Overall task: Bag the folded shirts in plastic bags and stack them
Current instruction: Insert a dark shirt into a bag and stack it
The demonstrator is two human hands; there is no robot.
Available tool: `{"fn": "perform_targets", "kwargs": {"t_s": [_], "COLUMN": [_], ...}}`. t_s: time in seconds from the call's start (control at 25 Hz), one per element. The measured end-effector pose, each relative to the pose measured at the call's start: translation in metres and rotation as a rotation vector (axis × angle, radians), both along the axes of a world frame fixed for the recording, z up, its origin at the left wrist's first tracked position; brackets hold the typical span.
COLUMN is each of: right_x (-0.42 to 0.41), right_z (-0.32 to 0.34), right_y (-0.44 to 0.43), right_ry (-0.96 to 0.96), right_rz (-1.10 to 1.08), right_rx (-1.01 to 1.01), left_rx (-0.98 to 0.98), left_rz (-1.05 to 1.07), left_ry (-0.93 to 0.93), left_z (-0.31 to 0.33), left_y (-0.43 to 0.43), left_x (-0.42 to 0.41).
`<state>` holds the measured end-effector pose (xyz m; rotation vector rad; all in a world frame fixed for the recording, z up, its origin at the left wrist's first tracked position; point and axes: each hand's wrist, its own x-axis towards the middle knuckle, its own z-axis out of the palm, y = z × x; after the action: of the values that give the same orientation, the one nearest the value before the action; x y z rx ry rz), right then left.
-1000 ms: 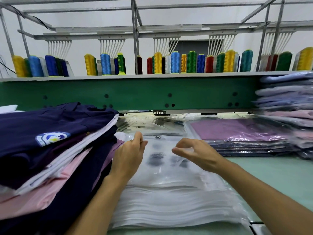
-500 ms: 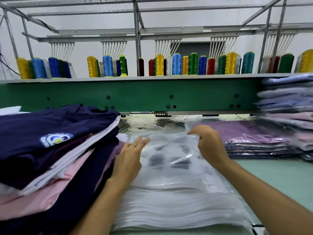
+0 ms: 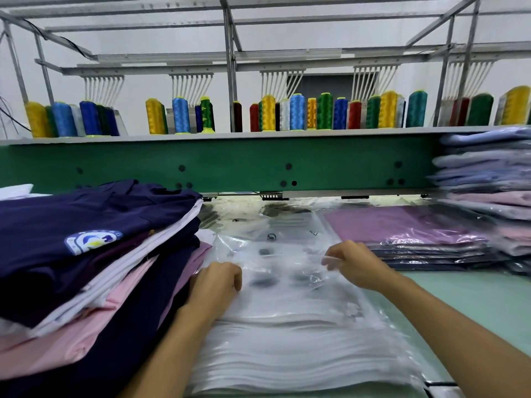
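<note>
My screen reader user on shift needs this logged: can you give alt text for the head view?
Two bare hands work the top plastic bag of a thick stack of empty bags: the right hand pinches its edge, the left hand presses its left side. Unbagged folded shirts are piled left; bagged shirts are stacked right.
</note>
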<state>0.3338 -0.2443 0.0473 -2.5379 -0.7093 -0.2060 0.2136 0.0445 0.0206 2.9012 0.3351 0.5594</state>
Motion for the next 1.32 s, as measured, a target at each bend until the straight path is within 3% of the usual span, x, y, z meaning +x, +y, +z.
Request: {"fn": "perform_targets", "kwargs": {"t_s": [0.12,0.24,0.4,0.6,0.72,0.8,0.92,1.04,1.16,1.32], "right_x": [0.004,0.003,-0.001,-0.006,-0.009,-0.011,-0.015,-0.019,-0.02,-0.027], "right_z": [-0.003,-0.003,-0.001,0.005,-0.003,-0.003,-0.002,-0.011,-0.018,-0.014], "right_y": [0.0,0.005,0.006,0.012,0.003,0.0,0.008,0.019,0.026,0.035], "right_ry": [0.054,-0.01,-0.133,-0.179,-0.029,-0.043,-0.141,-0.047,-0.02,-0.051], "right_rz": [0.001,-0.028,-0.098,-0.142,0.009,0.093,0.098,0.135,0.158,0.128], "right_rx": [0.034,0.169,0.056,0.04,-0.176,-0.15,-0.085,-0.256,-0.358,-0.296], "left_rx": [-0.022,-0.014,0.061,-0.015,0.104,0.08,-0.097,-0.024,0.025,-0.031], "left_rz": [0.026,-0.012,-0.004,-0.004,-0.237,-0.365,-0.329,-0.255,-0.211,-0.18], "left_ry": [-0.089,-0.231,-0.112,-0.209,-0.22,-0.32,-0.174,0.112,0.094,0.158], "left_z": [0.002,-0.001,-0.009,-0.005,-0.003,-0.001,-0.01,-0.025,-0.026,-0.012], "left_y": [-0.003,-0.006,-0.002,0.001,0.0,-0.005,-0.014,-0.016,-0.017,-0.028], "left_x": [0.004,0.008,0.009,0.008,0.006,0.008,0.014,0.017,0.019,0.013]}}
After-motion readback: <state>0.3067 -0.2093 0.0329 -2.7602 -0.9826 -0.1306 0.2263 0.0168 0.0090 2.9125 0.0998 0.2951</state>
